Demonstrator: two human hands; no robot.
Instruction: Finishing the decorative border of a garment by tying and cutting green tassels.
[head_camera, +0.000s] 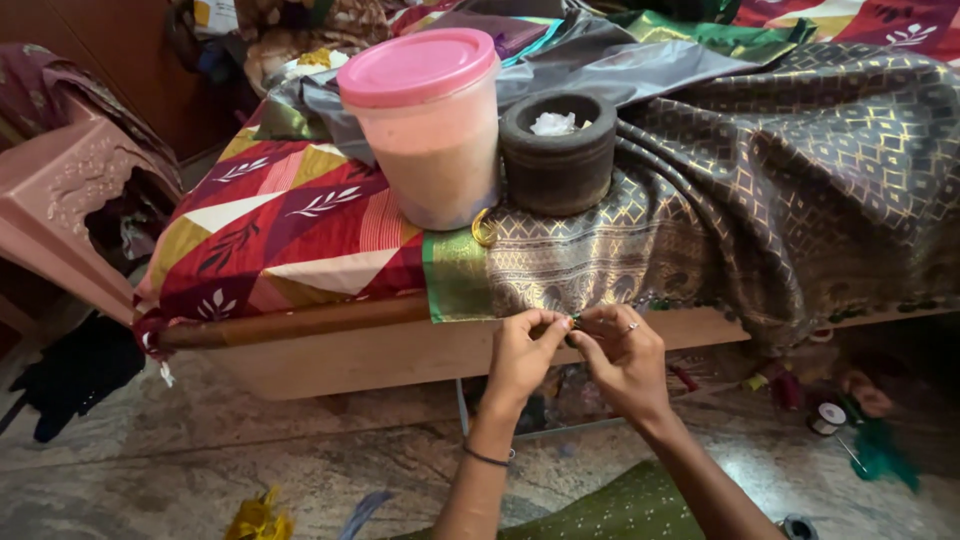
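My left hand (520, 352) and my right hand (622, 352) meet at the hanging lower edge of a grey and gold patterned silk cloth (760, 190) that drapes over a low wooden table (380, 350). Both hands pinch the cloth's border, fingertips touching, with a small dark green bit between them. The right hand wears a ring, the left wrist a thin dark band. The cloth's green border strip (456, 275) lies just left of my hands.
On the table stand a translucent tub with a pink lid (425, 125), a dark round wooden holder (558, 150) and a small gold ring (483, 228). A pink plastic stool (60, 200) sits left. Thread spools (826, 417) and scraps lie on the stone floor.
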